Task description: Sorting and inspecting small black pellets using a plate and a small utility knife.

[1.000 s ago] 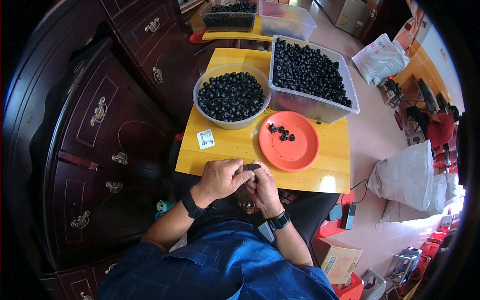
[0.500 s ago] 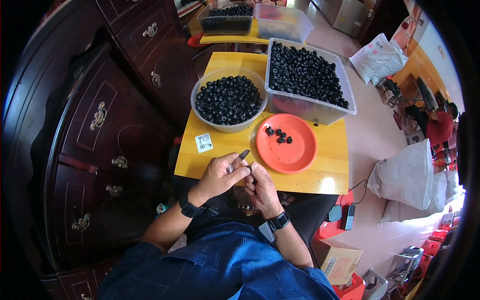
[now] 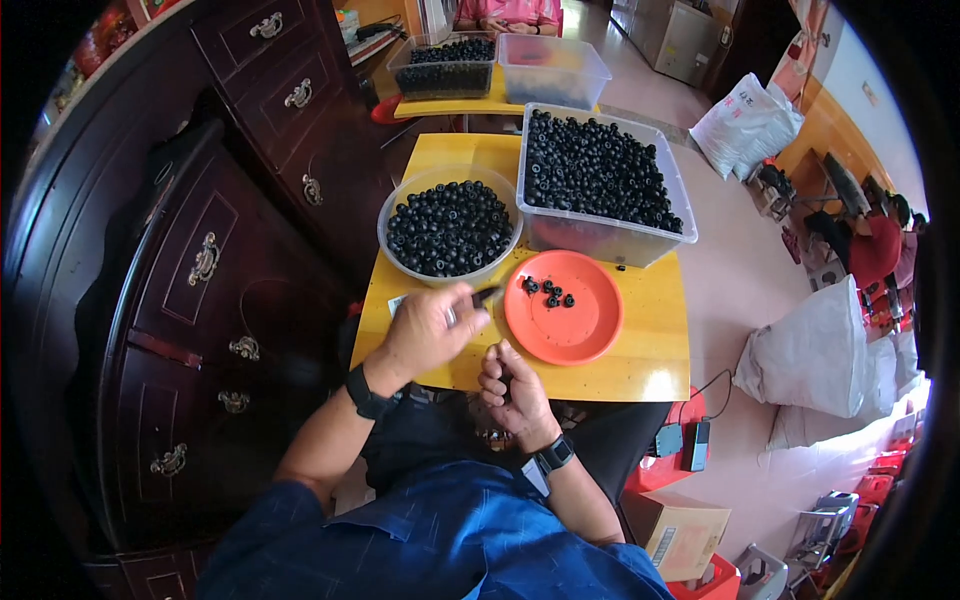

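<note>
My left hand [image 3: 428,328] is raised over the front of the yellow table, its fingers curled around a narrow dark thing [image 3: 486,296] that points toward the orange plate; blur hides its exact kind. Lower and to the right, my right hand [image 3: 518,392] is closed with the thumb on top, and a small black piece [image 3: 505,376] shows partly between the fingers. The round orange plate [image 3: 575,340] carries several small black hollow pieces [image 3: 553,297] near its left side. Beyond my left hand, a round clear tub [image 3: 392,262] is heaped with the same black pieces.
A large clear bin [image 3: 610,228] full of black pieces stands behind the plate on the yellow table [image 3: 655,340]. Another table beyond bears two clear bins, with a person in pink [image 3: 510,12] behind. Dark drawers [image 3: 200,300] line the left; white sacks [image 3: 805,345] stand right.
My hands, together half a second ago, have come apart. The left has lifted away with the narrow dark thing; the right stays low and closed. The whole view has shifted slightly.
</note>
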Action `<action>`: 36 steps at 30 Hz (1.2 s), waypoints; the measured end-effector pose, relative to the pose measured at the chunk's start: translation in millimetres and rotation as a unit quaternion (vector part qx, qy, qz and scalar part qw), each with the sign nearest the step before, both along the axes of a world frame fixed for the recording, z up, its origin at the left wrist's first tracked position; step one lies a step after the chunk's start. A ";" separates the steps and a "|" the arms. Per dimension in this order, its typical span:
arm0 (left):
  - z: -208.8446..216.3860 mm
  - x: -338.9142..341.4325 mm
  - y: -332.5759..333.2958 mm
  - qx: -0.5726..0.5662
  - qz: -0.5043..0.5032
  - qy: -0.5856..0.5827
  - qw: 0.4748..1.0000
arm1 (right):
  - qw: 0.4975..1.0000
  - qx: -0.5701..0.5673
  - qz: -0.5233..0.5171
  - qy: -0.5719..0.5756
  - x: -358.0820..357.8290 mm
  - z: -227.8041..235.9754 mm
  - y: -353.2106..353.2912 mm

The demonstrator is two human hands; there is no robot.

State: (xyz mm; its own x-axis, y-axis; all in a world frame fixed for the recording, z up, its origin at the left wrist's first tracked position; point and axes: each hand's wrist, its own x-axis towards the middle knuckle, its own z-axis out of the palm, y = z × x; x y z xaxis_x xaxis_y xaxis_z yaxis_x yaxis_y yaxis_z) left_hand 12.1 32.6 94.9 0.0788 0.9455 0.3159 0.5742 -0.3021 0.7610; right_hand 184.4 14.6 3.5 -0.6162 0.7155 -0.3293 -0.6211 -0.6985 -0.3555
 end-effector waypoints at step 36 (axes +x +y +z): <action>-26.1 15.5 -59.0 0.018 0.023 0.061 0.998 | 0.987 -0.086 -0.001 0.134 -5.8 -16.4 -10.4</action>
